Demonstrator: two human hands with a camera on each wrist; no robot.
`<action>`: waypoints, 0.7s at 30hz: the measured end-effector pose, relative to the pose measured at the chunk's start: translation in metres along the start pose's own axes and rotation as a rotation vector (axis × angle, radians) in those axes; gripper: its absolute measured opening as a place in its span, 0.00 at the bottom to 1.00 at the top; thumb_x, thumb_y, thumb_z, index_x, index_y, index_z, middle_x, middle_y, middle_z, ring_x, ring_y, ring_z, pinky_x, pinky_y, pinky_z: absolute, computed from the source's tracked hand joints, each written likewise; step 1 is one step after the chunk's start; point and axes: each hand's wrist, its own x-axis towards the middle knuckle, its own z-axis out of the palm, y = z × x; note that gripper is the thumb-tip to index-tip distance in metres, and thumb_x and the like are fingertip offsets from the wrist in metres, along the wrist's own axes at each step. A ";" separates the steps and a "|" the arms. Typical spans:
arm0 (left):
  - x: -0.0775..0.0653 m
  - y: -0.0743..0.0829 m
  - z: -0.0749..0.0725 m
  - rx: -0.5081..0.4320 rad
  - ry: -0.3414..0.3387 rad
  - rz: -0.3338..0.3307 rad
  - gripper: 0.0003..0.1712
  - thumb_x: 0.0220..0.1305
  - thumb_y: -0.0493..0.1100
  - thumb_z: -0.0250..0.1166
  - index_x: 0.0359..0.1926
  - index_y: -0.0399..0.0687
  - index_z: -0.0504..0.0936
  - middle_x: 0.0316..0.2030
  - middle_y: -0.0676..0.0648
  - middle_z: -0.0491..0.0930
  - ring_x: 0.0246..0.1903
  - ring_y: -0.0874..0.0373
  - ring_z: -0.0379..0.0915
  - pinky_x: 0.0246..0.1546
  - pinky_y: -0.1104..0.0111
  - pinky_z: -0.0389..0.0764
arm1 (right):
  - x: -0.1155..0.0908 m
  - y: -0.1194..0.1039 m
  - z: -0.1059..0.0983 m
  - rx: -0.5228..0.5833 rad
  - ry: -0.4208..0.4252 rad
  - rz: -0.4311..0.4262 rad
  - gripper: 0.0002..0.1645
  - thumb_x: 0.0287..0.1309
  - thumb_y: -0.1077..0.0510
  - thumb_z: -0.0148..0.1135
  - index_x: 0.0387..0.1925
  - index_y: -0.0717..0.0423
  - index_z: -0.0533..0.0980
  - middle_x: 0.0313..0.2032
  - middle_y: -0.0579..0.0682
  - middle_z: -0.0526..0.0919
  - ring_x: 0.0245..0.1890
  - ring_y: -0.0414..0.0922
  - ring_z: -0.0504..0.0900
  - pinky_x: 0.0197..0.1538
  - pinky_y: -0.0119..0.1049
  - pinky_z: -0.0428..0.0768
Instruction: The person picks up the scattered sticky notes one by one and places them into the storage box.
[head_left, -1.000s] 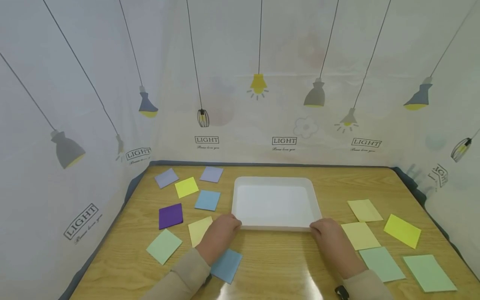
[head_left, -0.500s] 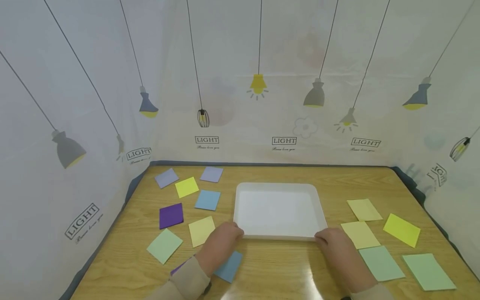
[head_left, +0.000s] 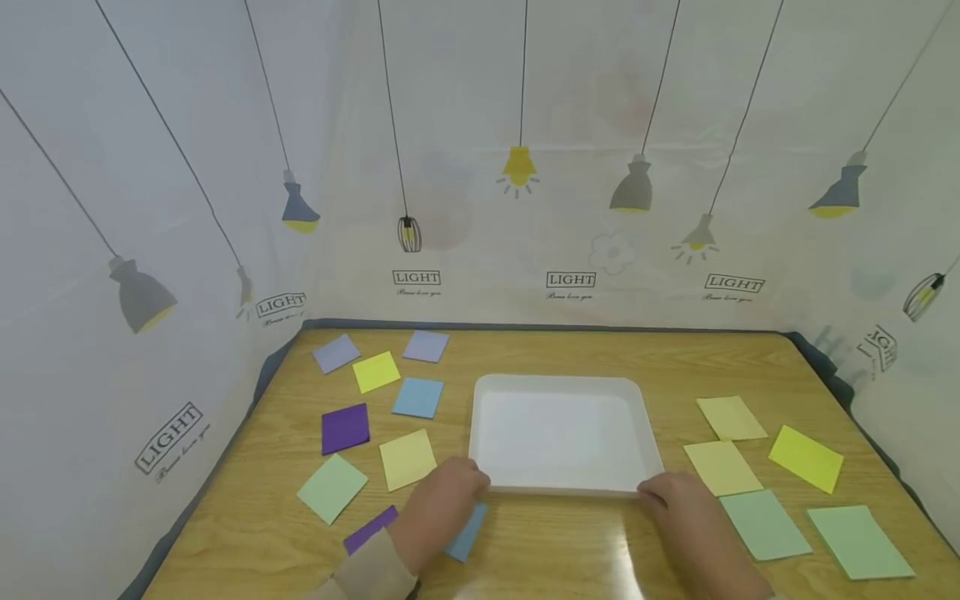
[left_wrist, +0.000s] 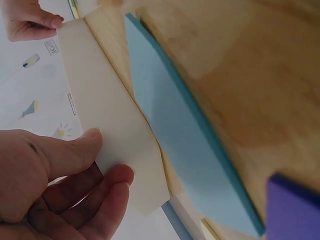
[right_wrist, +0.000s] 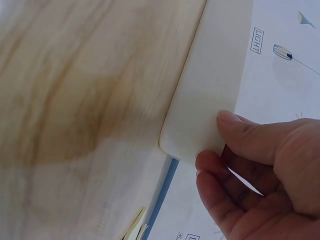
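Observation:
A shallow white rectangular tray [head_left: 566, 437] lies on the wooden table, with nothing in it. My left hand [head_left: 444, 504] pinches its near left corner, thumb [left_wrist: 87, 145] on the rim in the left wrist view. At the near right corner, my right hand [head_left: 693, 521] pinches the rim likewise, its thumb [right_wrist: 240, 125] showing in the right wrist view. A blue sticky note pad [left_wrist: 170, 125] lies beneath my left hand, partly hidden by it in the head view. Close by are a purple pad [head_left: 371, 528] and a pale yellow pad [head_left: 407, 460].
More sticky note pads lie left of the tray, including a dark purple one [head_left: 346, 428] and a green one [head_left: 332, 489]. On the right are a bright yellow pad [head_left: 806, 458], pale yellow pads [head_left: 723, 468] and green pads [head_left: 861, 542]. A lamp-patterned curtain [head_left: 480, 167] encloses the table.
Both hands have drawn the tray toward me and slightly to the right. My left forearm has shifted, so the purple pad beside it shows now. The pads have stayed in place.

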 end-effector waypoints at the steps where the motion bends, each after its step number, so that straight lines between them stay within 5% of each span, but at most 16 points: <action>1: -0.001 0.000 0.000 0.005 -0.002 0.000 0.12 0.63 0.30 0.63 0.35 0.49 0.89 0.31 0.53 0.84 0.34 0.60 0.78 0.38 0.71 0.82 | -0.001 -0.001 0.000 0.001 -0.002 0.003 0.05 0.63 0.61 0.65 0.36 0.54 0.86 0.39 0.51 0.88 0.46 0.53 0.84 0.54 0.55 0.82; 21: -0.007 0.003 0.001 0.084 0.051 0.065 0.15 0.56 0.24 0.64 0.30 0.49 0.88 0.27 0.54 0.82 0.30 0.62 0.74 0.35 0.75 0.80 | -0.008 -0.002 0.000 -0.020 0.025 -0.050 0.04 0.61 0.61 0.68 0.37 0.54 0.86 0.39 0.48 0.88 0.46 0.53 0.84 0.52 0.54 0.83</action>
